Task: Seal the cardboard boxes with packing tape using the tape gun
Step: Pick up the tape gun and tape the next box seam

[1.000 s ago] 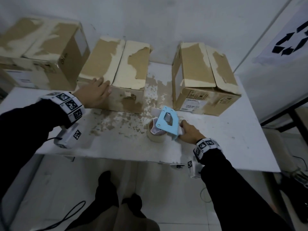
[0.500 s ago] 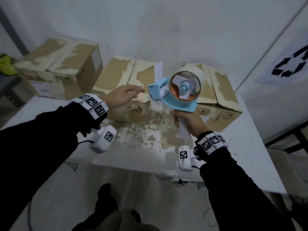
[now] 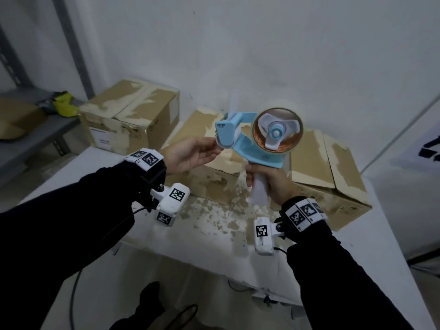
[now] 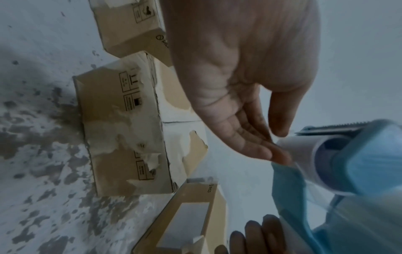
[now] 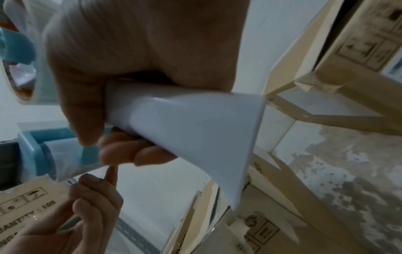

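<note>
My right hand [image 3: 266, 181] grips the white handle [image 5: 185, 123] of a blue tape gun [image 3: 247, 148] and holds it upright in the air above the table. Its tape roll [image 3: 277, 133] faces me. My left hand [image 3: 215, 150] reaches in from the left with straight fingers, and its fingertips [image 4: 280, 155] touch the white front roller [image 4: 304, 154] below the serrated blade. Three worn cardboard boxes stand along the wall: the left box [image 3: 128, 117], the middle box [image 3: 207, 172] under the gun, and the right box [image 3: 333, 167]. Their top flaps are down.
The white table [image 3: 357, 246] is flecked with torn paper residue in the middle. A grey shelf [image 3: 35, 139] at the left holds a yellow object [image 3: 63, 107] and a brown bundle [image 3: 16, 117]. A recycling sign [image 3: 428, 148] hangs on the right wall.
My right hand has lifted the tape gun off the table to above the boxes. My left hand has left the middle box and come up to the gun's front roller.
</note>
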